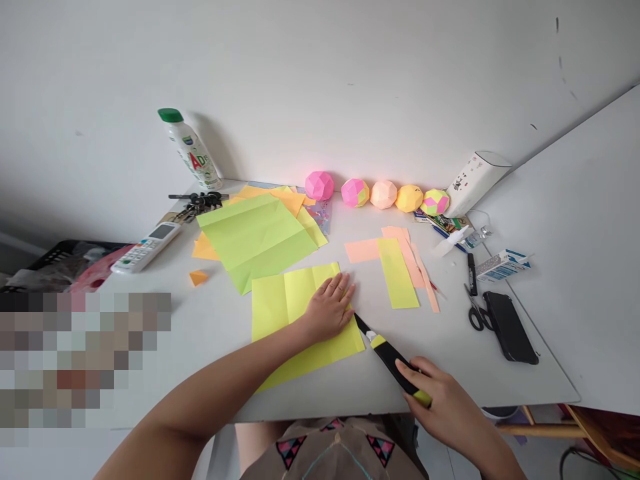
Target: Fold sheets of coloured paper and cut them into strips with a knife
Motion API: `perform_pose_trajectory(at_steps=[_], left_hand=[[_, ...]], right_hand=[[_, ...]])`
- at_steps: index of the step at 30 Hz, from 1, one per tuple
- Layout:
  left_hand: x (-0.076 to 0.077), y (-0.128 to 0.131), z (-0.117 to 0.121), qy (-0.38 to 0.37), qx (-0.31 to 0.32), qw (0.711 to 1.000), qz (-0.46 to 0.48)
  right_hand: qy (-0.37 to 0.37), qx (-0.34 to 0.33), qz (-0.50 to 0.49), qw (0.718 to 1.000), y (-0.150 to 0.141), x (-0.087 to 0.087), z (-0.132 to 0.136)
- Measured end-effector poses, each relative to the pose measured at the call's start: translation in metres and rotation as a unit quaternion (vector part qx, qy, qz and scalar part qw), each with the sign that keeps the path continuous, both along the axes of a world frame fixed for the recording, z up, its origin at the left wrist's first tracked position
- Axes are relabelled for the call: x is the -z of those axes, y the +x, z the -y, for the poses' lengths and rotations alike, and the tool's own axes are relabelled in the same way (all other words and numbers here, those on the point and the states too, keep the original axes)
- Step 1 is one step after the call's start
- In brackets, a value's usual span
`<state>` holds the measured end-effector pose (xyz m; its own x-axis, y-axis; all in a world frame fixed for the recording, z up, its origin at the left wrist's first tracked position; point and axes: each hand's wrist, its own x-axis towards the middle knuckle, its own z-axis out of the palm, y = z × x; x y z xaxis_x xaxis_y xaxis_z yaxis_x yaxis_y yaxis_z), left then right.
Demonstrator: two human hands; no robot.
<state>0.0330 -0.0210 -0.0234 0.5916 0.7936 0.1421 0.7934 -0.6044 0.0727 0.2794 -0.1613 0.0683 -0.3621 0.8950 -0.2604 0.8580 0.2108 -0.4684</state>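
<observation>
My left hand [330, 307] lies flat with fingers stretched out on a creased yellow sheet of paper [273, 313], near its right side. In my right hand [433, 393] is a black and yellow utility knife [395, 363], gripped by the handle. Its dark blade points up and left and meets the right edge of the yellow sheet, close to my left fingers. Just right of the sheet lie a yellow paper strip [397, 273] and peach paper strips [363, 251]. Above left, a creased light green sheet [257, 233] rests over orange and yellow papers.
Along the wall sit several faceted paper balls [383, 195]. A white bottle [193, 153] and a remote control [147, 247] stand and lie at left. On the right are scissors [479, 317], a black phone [511, 328], a marker [472, 275], a small box [503, 265] and a white cylinder [475, 183].
</observation>
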Motion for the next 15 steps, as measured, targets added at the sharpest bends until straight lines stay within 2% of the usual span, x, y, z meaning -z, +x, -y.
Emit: perform_pose_trajectory(at_steps=[6,11,15], left_hand=[[0.0,0.0,0.002,0.004,-0.004,1.0,0.003],[-0.01,-0.002,-0.006,0.0,0.0,1.0,-0.003],[-0.016,-0.005,-0.017,-0.006,-0.024,1.0,-0.015]], right_hand=[[0.014,-0.003,0.003,1.0,-0.002,0.002,-0.016],[0.017,-0.004,0.003,1.0,0.0,0.002,-0.016],[0.024,-0.004,-0.005,1.0,0.0,0.004,-0.014]])
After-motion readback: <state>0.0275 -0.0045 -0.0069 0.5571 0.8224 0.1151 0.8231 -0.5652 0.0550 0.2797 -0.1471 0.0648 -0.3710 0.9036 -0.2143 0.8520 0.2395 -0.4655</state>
